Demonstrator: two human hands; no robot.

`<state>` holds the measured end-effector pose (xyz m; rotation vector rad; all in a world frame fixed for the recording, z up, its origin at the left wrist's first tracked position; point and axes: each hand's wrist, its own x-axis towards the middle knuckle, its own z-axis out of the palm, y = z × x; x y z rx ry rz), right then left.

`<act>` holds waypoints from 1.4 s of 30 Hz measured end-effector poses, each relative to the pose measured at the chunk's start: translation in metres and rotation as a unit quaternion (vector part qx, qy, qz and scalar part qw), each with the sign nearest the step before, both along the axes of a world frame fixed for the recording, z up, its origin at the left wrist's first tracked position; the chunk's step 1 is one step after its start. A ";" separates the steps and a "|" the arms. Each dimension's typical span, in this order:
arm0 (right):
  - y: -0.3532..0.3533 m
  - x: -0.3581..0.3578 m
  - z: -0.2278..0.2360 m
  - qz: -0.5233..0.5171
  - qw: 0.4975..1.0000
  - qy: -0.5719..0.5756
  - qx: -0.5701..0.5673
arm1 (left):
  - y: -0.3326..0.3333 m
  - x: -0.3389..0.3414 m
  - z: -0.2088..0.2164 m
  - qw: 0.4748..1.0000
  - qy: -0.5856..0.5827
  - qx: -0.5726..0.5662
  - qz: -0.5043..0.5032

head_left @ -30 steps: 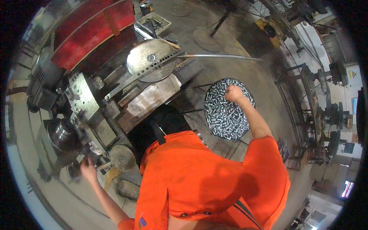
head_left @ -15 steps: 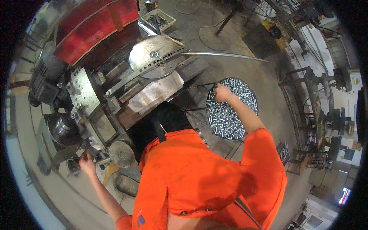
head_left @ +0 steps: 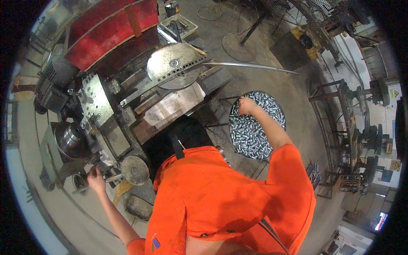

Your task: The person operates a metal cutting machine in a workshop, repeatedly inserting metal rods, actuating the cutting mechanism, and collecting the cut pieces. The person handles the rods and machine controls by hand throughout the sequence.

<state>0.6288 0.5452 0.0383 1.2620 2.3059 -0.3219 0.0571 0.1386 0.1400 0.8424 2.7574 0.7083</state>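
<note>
At the lower left of the machine, my left hand (head_left: 96, 180) is raised with its fingers drawn together. A slim metal bar (head_left: 113, 178) passes at the hand, beside a round metal disc (head_left: 135, 170); whether the fingers grip the bar or a small part is unclear. My right hand (head_left: 248, 106) reaches to the far left side of a round container heaped with short, shiny metal cylinders (head_left: 255, 131). Its fingers curl down among the pieces, and their tips are hidden, so anything they hold cannot be made out.
Ahead stands the machine, with a large steel disc (head_left: 173, 63), a perforated bar (head_left: 163, 80) and a long rod (head_left: 255, 66) jutting right. A red box-like cover (head_left: 112, 34) rises behind. A parts tray (head_left: 182, 27) stands at the back, and metal racks (head_left: 340, 123) line the right.
The whole scene sits slightly lower in the picture. My right hand has shifted a little over the metal cylinders and stays at the same side of the container. The left hand keeps nearly its place.
</note>
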 end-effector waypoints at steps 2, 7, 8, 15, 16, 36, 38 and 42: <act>0.001 0.020 -0.022 -0.004 0.996 0.057 0.071 | -0.008 -0.014 -0.008 0.998 -0.031 0.027 -0.049; -0.044 -0.025 0.077 -0.027 0.922 0.379 0.071 | -0.002 0.024 0.059 0.979 -0.088 0.175 -0.057; -0.052 -0.044 0.090 0.015 0.893 0.445 0.056 | 0.001 0.031 0.070 0.967 -0.119 0.223 -0.034; -0.122 -0.217 0.192 0.248 0.729 0.632 -0.084 | 0.119 0.128 0.118 0.861 -0.401 0.276 -0.149; -0.129 -0.235 0.203 0.271 0.717 0.635 -0.092 | 0.127 0.135 0.114 0.823 -0.457 0.279 -0.188; -0.164 -0.315 0.231 0.402 0.668 0.626 -0.009 | 0.112 0.150 0.118 0.907 -0.189 0.343 -0.157; -0.165 -0.325 0.235 0.429 0.659 0.618 -0.010 | 0.108 0.141 0.118 0.916 -0.177 0.325 -0.155; -0.162 -0.351 0.238 0.489 0.676 0.551 -0.020 | 0.080 0.106 0.130 0.939 -0.131 0.220 -0.229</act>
